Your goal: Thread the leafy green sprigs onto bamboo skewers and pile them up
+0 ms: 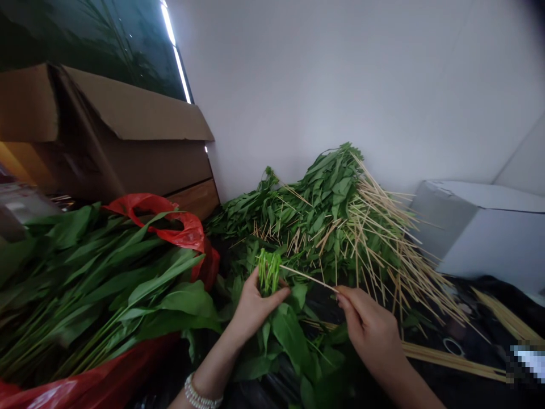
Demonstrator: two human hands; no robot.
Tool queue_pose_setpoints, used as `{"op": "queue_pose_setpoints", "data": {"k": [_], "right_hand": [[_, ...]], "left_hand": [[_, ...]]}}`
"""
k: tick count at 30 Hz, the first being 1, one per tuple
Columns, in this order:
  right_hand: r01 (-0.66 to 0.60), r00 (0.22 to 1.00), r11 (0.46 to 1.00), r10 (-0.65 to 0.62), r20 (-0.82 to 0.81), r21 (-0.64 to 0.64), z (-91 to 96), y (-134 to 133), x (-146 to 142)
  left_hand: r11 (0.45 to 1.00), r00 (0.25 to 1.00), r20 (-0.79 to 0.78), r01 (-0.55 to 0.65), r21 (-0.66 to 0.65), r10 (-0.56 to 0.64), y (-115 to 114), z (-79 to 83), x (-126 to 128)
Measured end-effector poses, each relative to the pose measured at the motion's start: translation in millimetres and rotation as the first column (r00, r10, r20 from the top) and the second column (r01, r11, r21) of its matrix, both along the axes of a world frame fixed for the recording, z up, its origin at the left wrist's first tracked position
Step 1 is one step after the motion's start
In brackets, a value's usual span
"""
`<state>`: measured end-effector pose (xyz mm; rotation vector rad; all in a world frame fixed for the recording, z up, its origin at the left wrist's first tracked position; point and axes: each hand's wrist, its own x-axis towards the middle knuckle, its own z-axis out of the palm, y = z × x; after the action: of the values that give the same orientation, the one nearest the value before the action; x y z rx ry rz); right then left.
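My left hand [259, 301] is closed round a bunch of leafy greens [269, 271]. Their bright green stems stand up above the thumb, and broad leaves hang down below the hand. My right hand [370, 324] pinches a thin wooden skewer [309, 276] near its right end. The skewer slants up to the left, and its far end meets the stems in the left hand; how deep it goes in cannot be seen. Behind both hands lies a heap of skewered greens [327, 193], with many pale skewers [383, 227] sticking out to the right.
At the left, a red plastic bag [191, 236] holds loose long-leaved greens [106, 284]. A cardboard box [140, 159] stands behind it. A white box [489, 233] is at the right, with bundled bare skewers [455, 359] before it. Black plastic sheeting [264, 392] lies underneath.
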<state>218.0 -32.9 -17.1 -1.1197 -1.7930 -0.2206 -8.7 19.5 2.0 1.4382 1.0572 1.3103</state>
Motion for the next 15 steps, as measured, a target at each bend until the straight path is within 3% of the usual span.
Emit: {"op": "queue_pose_setpoints", "data": {"k": [6,9,12,15], "right_hand": [[0.115,0.981,0.993,-0.116,-0.152,-0.015,8.9,-2.0,4.6],[0.225,0.934,0.972,-0.235,-0.271,-0.066,12.7,-2.0,9.0],[0.253,0.928,0.966,-0.259,-0.268,-0.057,14.8,-1.5,9.9],[0.190,0.973,0.982,-0.187,-0.138,0.005,17.5,-1.7,5.9]], "left_hand": [[0.999,1.000,-0.023,-0.004,0.037,0.005,1.8,-6.9,2.4],[0.994,0.995,-0.037,0.095,0.059,-0.093,2.7,-15.2,4.7],[0.967,0.950,-0.239,0.230,0.107,-0.199,-3.5,-18.5,9.5],[0.920,0.799,-0.569,0.350,0.175,-0.196,-11.9,-18.3,13.6]]}}
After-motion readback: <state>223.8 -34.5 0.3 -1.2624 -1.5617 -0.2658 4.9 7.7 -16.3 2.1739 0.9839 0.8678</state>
